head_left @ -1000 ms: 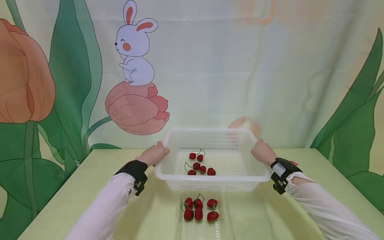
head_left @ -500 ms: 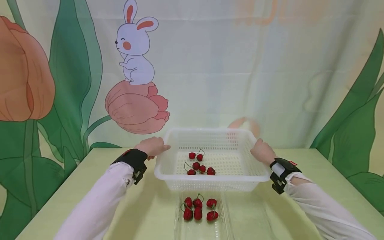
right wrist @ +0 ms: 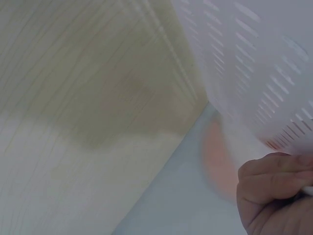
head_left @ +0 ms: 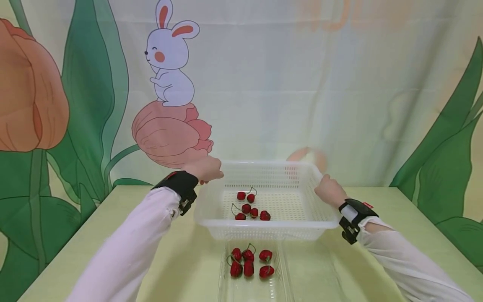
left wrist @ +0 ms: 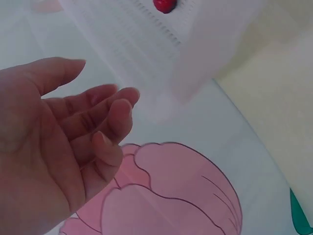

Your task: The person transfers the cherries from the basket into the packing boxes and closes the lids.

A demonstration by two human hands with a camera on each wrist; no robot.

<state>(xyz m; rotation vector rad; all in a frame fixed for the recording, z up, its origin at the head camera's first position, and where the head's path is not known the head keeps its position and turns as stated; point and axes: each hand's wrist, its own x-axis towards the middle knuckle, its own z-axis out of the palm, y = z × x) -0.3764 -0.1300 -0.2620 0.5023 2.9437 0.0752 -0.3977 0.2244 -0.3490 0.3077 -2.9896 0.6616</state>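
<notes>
A white perforated plastic basket [head_left: 268,224] is at the middle of the head view, with several red cherries [head_left: 246,209] on its floor. My right hand [head_left: 331,191] grips the basket's right rim; in the right wrist view its fingers [right wrist: 274,183] are curled over that edge. My left hand [head_left: 206,168] is over the basket's back left corner. The left wrist view has it apart from the basket wall [left wrist: 132,54], palm showing, fingers loosely bent and nothing held. In front lies a clear plastic tray [head_left: 247,291] holding several more cherries [head_left: 248,268].
Right of the tray, a clear flat plastic piece [head_left: 313,272] lies on the pale yellow table [head_left: 181,268]. A printed curtain with a rabbit [head_left: 171,67] and flowers hangs behind the table. Shadow falls on the table under the basket's right side.
My left hand has let go of the basket's left rim and moved up and to the right, over the back left corner. The right hand and basket have stayed put.
</notes>
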